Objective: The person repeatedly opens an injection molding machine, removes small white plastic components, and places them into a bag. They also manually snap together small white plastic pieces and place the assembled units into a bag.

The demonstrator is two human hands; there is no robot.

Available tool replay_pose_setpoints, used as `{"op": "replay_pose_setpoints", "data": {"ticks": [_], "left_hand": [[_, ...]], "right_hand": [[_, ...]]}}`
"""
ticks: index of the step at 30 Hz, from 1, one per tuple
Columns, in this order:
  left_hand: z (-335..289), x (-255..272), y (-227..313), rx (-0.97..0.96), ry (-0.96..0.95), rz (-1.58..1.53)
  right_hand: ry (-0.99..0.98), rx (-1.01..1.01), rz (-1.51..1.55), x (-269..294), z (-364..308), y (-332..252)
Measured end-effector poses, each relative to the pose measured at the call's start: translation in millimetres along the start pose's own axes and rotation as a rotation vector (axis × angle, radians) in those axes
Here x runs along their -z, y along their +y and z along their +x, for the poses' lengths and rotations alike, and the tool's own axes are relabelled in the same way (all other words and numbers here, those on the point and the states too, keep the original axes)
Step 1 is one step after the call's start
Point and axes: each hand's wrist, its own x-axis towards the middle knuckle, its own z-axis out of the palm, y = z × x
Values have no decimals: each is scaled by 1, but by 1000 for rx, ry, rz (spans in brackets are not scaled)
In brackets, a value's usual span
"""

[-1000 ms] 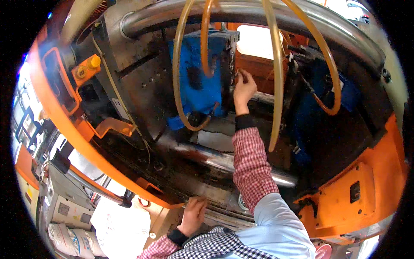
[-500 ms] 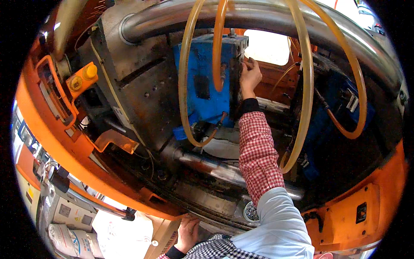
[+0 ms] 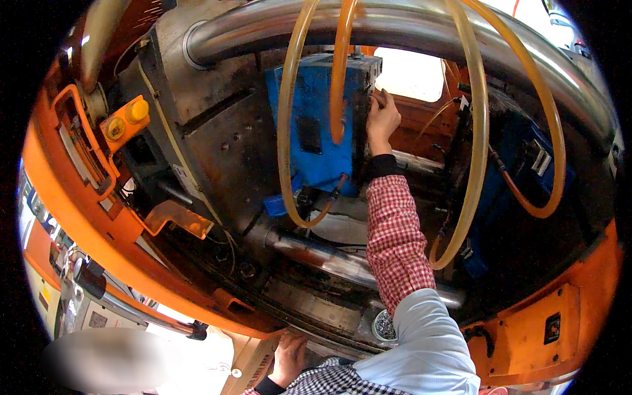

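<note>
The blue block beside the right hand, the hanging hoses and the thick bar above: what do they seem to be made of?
Blue block: probably painted metal; its side looks dark and bare. Hanging hoses: likely flexible plastic or rubber; translucent amber, drooping in loops. Thick bar: polished metal, probably steel, with bright reflections.

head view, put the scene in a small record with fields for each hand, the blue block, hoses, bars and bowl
right hand: raised by the blue block's right side, partly curled; whether it holds anything is unclear
left hand: low in the picture, near the lower end of the orange frame
blue block: between the upper bar and lower bar
hoses: four, yellowish-brown, two in front of the block, two to its right
bowl: small pieces inside, beside the light blue sleeve
</note>
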Motion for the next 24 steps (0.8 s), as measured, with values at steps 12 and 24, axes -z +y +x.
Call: {"op": "replay_pose_setpoints", "data": {"ticks": [12, 24], "left_hand": [[0, -1, 5, -111, -19, -20], [-5, -3, 1, -103, -41, 24]], "right_hand": [[-234, 159, 160, 24, -17, -5], [-362, 67, 23, 15, -37, 43]]}}
